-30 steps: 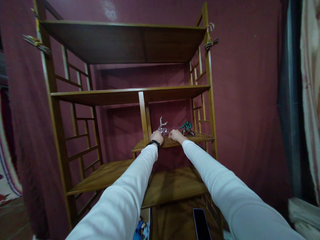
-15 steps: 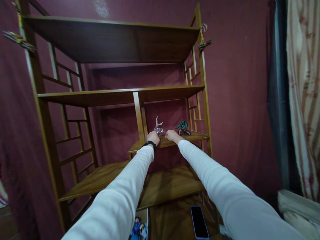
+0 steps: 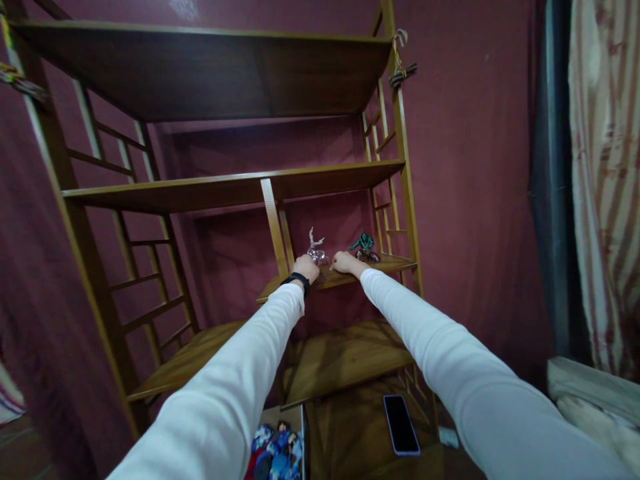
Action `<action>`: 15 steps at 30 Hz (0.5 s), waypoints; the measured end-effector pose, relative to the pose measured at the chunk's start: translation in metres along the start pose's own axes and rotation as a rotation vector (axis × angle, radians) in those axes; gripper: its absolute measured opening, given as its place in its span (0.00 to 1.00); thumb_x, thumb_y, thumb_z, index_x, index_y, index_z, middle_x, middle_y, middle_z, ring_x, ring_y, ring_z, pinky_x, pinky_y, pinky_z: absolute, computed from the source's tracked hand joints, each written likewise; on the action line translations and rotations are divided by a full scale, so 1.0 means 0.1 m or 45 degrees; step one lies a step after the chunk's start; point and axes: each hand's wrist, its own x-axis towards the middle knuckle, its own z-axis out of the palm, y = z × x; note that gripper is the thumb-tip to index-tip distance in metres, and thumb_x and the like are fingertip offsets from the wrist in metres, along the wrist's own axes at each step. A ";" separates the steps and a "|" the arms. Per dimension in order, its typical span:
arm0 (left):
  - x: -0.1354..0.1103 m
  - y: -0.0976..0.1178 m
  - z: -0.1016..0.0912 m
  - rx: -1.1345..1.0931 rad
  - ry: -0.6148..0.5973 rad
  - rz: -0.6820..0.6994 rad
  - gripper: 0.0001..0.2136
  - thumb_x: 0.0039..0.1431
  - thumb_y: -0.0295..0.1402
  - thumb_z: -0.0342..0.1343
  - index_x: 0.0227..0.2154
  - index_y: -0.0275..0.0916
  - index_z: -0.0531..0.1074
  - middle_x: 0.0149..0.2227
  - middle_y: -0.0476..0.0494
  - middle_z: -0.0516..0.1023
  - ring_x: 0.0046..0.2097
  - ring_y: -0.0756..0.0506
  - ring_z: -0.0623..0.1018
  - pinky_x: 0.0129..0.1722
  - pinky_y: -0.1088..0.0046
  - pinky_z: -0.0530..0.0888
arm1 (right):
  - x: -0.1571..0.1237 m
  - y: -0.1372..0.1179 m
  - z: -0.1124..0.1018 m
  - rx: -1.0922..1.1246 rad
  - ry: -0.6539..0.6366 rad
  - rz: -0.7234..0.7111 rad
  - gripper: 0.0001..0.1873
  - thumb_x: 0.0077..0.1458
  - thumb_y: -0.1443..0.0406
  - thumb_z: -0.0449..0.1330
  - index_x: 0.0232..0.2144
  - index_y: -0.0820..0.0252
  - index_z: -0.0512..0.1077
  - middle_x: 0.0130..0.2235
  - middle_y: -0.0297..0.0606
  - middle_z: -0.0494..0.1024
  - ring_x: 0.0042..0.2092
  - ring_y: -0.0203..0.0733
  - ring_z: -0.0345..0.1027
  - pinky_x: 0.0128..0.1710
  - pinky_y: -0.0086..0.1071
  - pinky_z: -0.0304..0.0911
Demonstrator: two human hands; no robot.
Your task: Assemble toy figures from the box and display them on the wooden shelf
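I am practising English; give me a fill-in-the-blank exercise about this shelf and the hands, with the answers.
The left hand is next to the pale figurine; the other figurine is ____.
The wristband at its wrist is ____.
The phone lies far ____ the right hand.
Answers: green; black; below.

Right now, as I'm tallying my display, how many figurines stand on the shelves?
2. A pale figurine stands just behind the left hand; a green figurine stands just beyond the right hand, both on the small shelf. The hands may hide smaller ones.
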 end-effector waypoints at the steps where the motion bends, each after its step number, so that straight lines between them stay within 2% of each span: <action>1: -0.04 0.03 -0.03 0.013 0.007 0.014 0.13 0.49 0.31 0.55 0.38 0.32 0.73 0.41 0.30 0.75 0.45 0.39 0.74 0.41 0.71 0.70 | -0.01 -0.01 -0.03 0.005 0.001 0.001 0.12 0.48 0.66 0.58 0.35 0.67 0.75 0.39 0.50 0.77 0.39 0.44 0.71 0.36 0.28 0.61; 3: -0.18 0.10 -0.12 0.044 0.046 0.093 0.12 0.50 0.29 0.53 0.37 0.30 0.73 0.40 0.29 0.75 0.45 0.38 0.74 0.42 0.69 0.69 | -0.07 -0.05 -0.08 0.045 0.037 -0.015 0.11 0.50 0.67 0.55 0.35 0.67 0.74 0.39 0.49 0.77 0.38 0.42 0.71 0.37 0.28 0.61; 5: -0.42 0.15 -0.21 0.072 0.159 0.167 0.12 0.52 0.28 0.50 0.38 0.29 0.72 0.41 0.29 0.74 0.45 0.38 0.73 0.43 0.68 0.69 | -0.22 -0.09 -0.13 0.208 0.173 -0.089 0.11 0.50 0.68 0.55 0.36 0.65 0.74 0.40 0.46 0.77 0.39 0.40 0.70 0.40 0.28 0.61; 7: -0.78 0.15 -0.28 0.037 0.335 0.323 0.13 0.55 0.29 0.47 0.41 0.31 0.69 0.43 0.32 0.72 0.47 0.40 0.72 0.46 0.66 0.67 | -0.51 -0.12 -0.14 0.503 0.396 -0.228 0.13 0.50 0.70 0.54 0.38 0.62 0.73 0.42 0.42 0.76 0.41 0.39 0.69 0.44 0.29 0.61; 9: -1.26 0.06 -0.28 -0.058 0.385 0.546 0.12 0.58 0.30 0.43 0.43 0.35 0.67 0.44 0.37 0.71 0.48 0.43 0.71 0.48 0.67 0.66 | -0.96 -0.13 -0.06 0.807 0.508 -0.367 0.14 0.51 0.68 0.53 0.41 0.59 0.72 0.44 0.40 0.75 0.44 0.38 0.68 0.46 0.32 0.60; 10: -1.52 -0.03 -0.23 -0.107 0.338 0.659 0.12 0.59 0.31 0.42 0.43 0.38 0.67 0.45 0.40 0.71 0.48 0.44 0.70 0.48 0.68 0.66 | -1.23 -0.12 0.04 0.946 0.503 -0.391 0.14 0.52 0.66 0.52 0.41 0.58 0.72 0.44 0.39 0.75 0.44 0.38 0.68 0.47 0.33 0.60; 12: -2.06 -0.30 -0.03 -0.161 0.150 0.793 0.13 0.60 0.31 0.40 0.43 0.41 0.67 0.47 0.42 0.70 0.48 0.46 0.70 0.49 0.70 0.66 | -1.82 -0.07 0.37 1.099 0.325 -0.378 0.13 0.51 0.62 0.53 0.39 0.56 0.73 0.43 0.38 0.75 0.45 0.40 0.67 0.49 0.35 0.60; 13: -2.32 -0.48 0.11 -0.165 0.036 0.791 0.13 0.60 0.31 0.40 0.42 0.42 0.67 0.47 0.43 0.70 0.48 0.46 0.71 0.48 0.70 0.66 | -2.12 -0.04 0.61 1.155 0.215 -0.309 0.13 0.51 0.60 0.54 0.37 0.55 0.74 0.41 0.38 0.76 0.45 0.42 0.68 0.47 0.37 0.62; 15: -2.78 -0.88 0.46 -0.139 -0.227 0.652 0.13 0.60 0.30 0.40 0.41 0.43 0.69 0.47 0.44 0.71 0.46 0.47 0.72 0.44 0.73 0.68 | -2.67 0.05 1.19 1.290 0.010 -0.073 0.14 0.49 0.56 0.55 0.34 0.52 0.75 0.38 0.38 0.77 0.41 0.46 0.70 0.40 0.39 0.66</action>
